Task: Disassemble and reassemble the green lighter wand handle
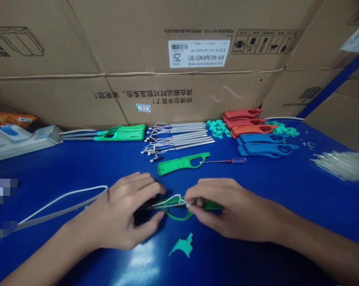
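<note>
A green half shell [177, 216] with a round loop lies between my hands, with a thin white wire [173, 197] running over it. My right hand [227, 208] pinches the wire's small white end at the shell's right part. My left hand [128, 210] arches over the left end, thumb and fingers apart, near a thin rod. Whether its fingertips touch the rod is unclear. Nearer the table's front sits a teal trigger-like piece [183, 245]. Behind my hands is another green half shell [179, 163], with a screwdriver [237, 160] touching its loop.
Silver rods [191, 137] with wires lie at the back, beside teal pieces [218, 128]. Red shells [241, 115], blue shells [262, 147] and clear parts [343, 165] are to the right. Back left are green shells [127, 133] and a power strip [45, 137]. Cardboard [155, 51] walls the back.
</note>
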Demonstrator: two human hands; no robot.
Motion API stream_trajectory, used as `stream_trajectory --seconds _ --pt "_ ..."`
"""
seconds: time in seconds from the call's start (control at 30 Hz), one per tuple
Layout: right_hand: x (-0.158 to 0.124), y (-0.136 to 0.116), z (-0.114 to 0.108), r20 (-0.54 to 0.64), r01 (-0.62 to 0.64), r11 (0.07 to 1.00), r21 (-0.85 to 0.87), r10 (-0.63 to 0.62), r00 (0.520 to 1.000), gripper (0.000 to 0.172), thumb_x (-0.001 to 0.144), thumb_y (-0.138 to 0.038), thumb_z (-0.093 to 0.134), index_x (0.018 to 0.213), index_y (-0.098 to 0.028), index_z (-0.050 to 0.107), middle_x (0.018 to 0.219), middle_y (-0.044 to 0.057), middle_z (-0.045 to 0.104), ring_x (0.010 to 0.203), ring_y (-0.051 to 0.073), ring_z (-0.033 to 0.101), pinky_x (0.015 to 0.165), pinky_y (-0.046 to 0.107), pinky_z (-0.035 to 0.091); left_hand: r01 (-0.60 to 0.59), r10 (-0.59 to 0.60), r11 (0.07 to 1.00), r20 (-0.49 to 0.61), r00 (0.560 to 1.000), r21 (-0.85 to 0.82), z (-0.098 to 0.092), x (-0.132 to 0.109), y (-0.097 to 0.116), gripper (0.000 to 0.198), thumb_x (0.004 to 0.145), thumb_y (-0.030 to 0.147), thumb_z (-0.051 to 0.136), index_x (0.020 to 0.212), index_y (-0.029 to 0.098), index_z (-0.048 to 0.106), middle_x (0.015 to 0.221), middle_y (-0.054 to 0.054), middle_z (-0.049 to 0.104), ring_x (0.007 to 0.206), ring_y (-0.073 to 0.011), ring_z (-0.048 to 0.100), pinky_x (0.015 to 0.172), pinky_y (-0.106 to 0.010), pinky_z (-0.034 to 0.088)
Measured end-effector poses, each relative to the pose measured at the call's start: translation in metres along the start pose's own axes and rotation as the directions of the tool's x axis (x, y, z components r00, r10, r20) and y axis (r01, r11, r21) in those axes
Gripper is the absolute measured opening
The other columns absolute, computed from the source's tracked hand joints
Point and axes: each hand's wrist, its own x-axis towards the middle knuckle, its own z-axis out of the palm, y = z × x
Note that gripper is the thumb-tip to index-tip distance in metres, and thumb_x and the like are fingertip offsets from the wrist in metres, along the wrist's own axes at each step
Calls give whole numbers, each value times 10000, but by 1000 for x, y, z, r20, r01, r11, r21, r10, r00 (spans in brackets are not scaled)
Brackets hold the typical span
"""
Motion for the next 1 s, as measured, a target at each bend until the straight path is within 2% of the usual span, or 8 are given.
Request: stream_trajectory --seconds 0.1,0.23,0.33,0.5,0.63,0.77,0.87,1.0 --pt "1 -3 6 4 76 997 -8 -76 997 131 949 -115 530 931 -159 652 832 -2 675 801 103 572 789 208 449 -2 3 1000 27 1000 -30 2 0 1 70 878 218 596 931 178 617 766 -38 615 706 -185 572 670 -325 450" --pt "-1 -8 1 49 54 995 -80 -50 998 70 864 -183 660 806 -158 629 730 -24 621 705 105 556 685 221 444 -14 15 998 4 1000 -63 2 1 -1 114 905 132 538 861 171 636 754 -41 609 690 -169 563 678 -318 441" --pt "-4 -12 0 203 30 988 -154 2 979 156 795 -292 748 821 -181 640 741 -40 617 721 121 596 700 256 459 2 -2 998 5 1000 -65 2 2 -3 124 906 122 532 838 162 628 758 -44 616 682 -166 558 657 -310 436" --pt "-8 -15 8 392 137 960 -246 -30 919 193 873 -393 671 926 -207 664 863 -8 641 813 160 620 738 304 472 34 -32 998 38 999 -55 3 1 -3 117 916 177 541 910 163 657 780 -50 623 733 -183 588 711 -332 474" --pt "-7 -18 6 385 77 978 -195 4 923 163 892 -344 652 859 -184 664 921 7 638 836 141 610 739 274 458 44 -40 996 60 997 -77 2 1 -2 139 928 181 530 941 161 667 813 -61 633 762 -191 591 709 -332 488" --pt "-3 -17 -9 280 -82 990 -117 112 954 130 848 -306 682 889 -187 649 938 -5 642 877 139 612 783 267 446 52 -46 994 69 997 -97 0 2 -3 168 952 173 502 941 161 670 847 -66 651 789 -188 602 726 -324 501" --pt "0 -12 -19 228 -159 968 -196 203 952 89 865 -274 643 865 -187 622 836 -19 630 783 138 594 705 273 417 63 -56 993 71 996 -95 1 1 -4 180 963 180 499 990 171 677 878 -66 658 810 -185 617 727 -308 511" --pt "3 -4 -21 244 -169 941 -294 245 938 139 894 -262 609 787 -185 565 798 -18 602 729 138 559 637 277 369 93 -85 992 99 991 -85 -1 -2 -4 191 976 222 495 1068 195 660 927 -55 662 820 -173 632 728 -293 518"
